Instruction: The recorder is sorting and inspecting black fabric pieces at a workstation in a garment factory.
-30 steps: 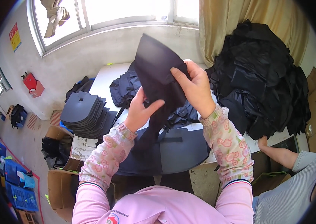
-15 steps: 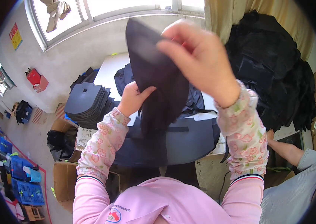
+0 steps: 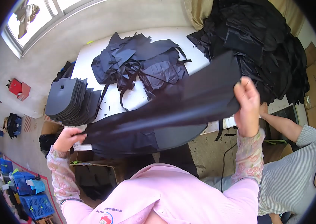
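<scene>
I hold a long black fabric piece [image 3: 173,108] stretched across in front of me. My left hand [image 3: 67,137] grips its narrow lower-left end near the table's front corner. My right hand [image 3: 247,101] is raised and grips the wide upper-right end. Under the fabric lies a dark grey cut panel [image 3: 176,136] at the front edge of the white table [image 3: 90,63]. A heap of black fabric scraps and straps [image 3: 139,61] lies in the middle of the table.
A stack of dark grey cut panels [image 3: 70,102] sits at the table's left edge. A large pile of black fabric [image 3: 262,41] stands at the right. Another person's arm [image 3: 283,125] reaches in at the right. Blue crates [image 3: 31,190] and cardboard boxes stand on the floor at left.
I have pulled the fabric out long: my left hand dropped to the lower left, my right hand swung to the right, and the piece went from bunched and upright to stretched.
</scene>
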Demonstrator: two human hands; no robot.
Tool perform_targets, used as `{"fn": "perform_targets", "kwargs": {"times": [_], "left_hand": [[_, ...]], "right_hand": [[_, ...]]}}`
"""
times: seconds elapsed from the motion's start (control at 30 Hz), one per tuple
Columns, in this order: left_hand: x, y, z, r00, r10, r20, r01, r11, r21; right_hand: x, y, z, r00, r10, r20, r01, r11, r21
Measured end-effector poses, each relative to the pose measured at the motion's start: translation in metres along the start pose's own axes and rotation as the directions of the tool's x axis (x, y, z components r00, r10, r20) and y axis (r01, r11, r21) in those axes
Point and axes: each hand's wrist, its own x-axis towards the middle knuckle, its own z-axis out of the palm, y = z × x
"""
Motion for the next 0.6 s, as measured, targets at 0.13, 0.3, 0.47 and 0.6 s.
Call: {"fn": "perform_targets", "kwargs": {"times": [0.13,0.3,0.47,0.6], "left_hand": [[-0.007,-0.01,0.004,0.948,-0.249,0.197,0.291,0.931,-0.221],[0.03,-0.034,0.03,0.951,-0.228,0.211,0.269,0.944,-0.191],[0.065,-0.04,0.068,0.893,-0.229,0.387,0.288,0.953,-0.1],[0.066,-0.021,0.083,0.829,-0.118,0.547,0.044,0.988,0.148]], "right_hand": [[-0.042,0.072,-0.052,0.973,0.214,-0.082,-0.223,0.965,-0.135],[-0.056,0.115,-0.045,0.962,0.251,-0.105,-0.26,0.962,-0.084],[-0.034,0.074,-0.025,0.987,0.16,0.03,-0.159,0.986,-0.045],[-0.009,0.01,0.017,0.97,0.021,0.244,-0.015,1.0,-0.027]]}}
